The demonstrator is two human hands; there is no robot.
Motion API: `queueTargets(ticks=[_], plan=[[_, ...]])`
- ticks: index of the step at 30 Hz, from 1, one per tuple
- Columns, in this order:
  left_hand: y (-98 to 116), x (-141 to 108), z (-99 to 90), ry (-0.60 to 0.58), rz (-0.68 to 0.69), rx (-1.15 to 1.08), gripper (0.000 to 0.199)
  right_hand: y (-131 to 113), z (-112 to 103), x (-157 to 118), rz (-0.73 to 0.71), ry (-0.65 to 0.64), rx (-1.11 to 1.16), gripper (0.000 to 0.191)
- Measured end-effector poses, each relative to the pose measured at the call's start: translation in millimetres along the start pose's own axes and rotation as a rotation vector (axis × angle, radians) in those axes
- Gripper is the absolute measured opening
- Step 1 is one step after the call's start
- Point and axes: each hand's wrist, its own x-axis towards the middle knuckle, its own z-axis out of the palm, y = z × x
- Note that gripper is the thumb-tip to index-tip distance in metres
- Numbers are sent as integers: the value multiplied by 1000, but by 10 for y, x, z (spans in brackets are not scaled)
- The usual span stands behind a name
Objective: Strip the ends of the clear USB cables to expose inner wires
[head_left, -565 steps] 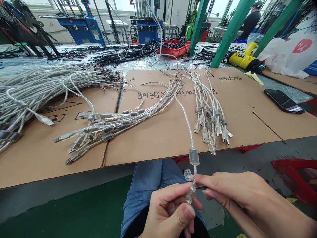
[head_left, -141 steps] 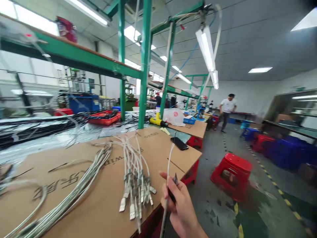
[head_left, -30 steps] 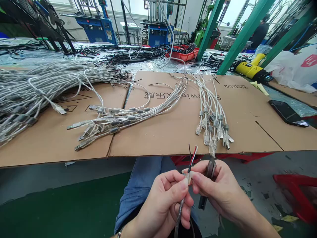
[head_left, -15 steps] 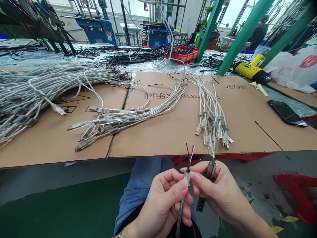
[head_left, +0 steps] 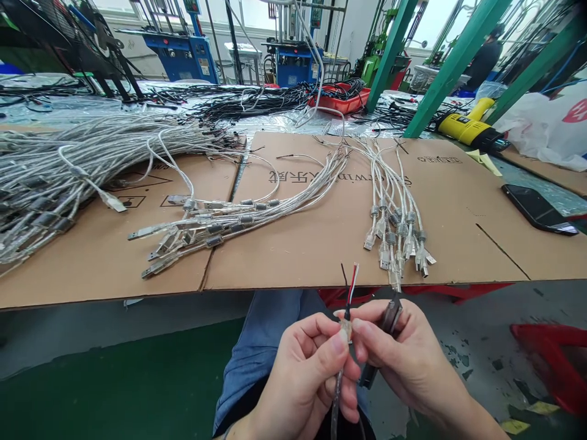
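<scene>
Below the table edge, my left hand (head_left: 305, 373) pinches a grey cable (head_left: 336, 400) near its stripped end. Red, white and black wires (head_left: 352, 287) stick up from that end. My right hand (head_left: 410, 351) is closed around a dark grey hand tool (head_left: 391, 316), whose exact kind I cannot make out. Its thumb and forefinger also pinch the cable's end beside my left thumb. On the cardboard, a bundle of clear USB cables (head_left: 293, 205) lies in front of me. To its right hangs a smaller group of USB plugs (head_left: 397, 235) near the edge.
A large heap of clear cables (head_left: 92, 159) covers the left side. At right are a phone (head_left: 539, 209), a yellow heat gun (head_left: 470, 129) and a white plastic bag (head_left: 545, 125). A red tray (head_left: 342, 102) with black cables stands behind. Green posts (head_left: 422, 101) rise at back right.
The view has shifted slightly. Both hands keep the same pinch on the cable, and the wire ends have moved a little to the left.
</scene>
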Motion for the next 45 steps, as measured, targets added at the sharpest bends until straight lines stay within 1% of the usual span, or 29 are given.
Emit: queueTargets(ticks=[2,5,8,14,21,25,32,37,45], plan=[[-2,-4,4,0,10,2,21,3,3,7,3,-1,-4,10],[-8,-6,4,-5,11,10,20,2,0,17,8,-10,-5,16],[-15,-10,-9,1,8,11,21,9,-21,17,7,-19,-2,11],[-26,-11,-19,14,28,19,22,65,-59,25,24,-42,10,13],[-37,9,-5,9,42,25,23,21,3,8,44,-30,-4,19],[-27,11,1,-2,49,34,22,-9,16,4,32,-24,-6,19],[-30,17,23,25,57,39,23,76,-7,13,21,-47,31,21],[-29,8,29,15,43,19,22,51,26,-10,0,-36,45,16],[-36,6,33,10,61,11,22,49,26,-7,-10,-59,43,19]])
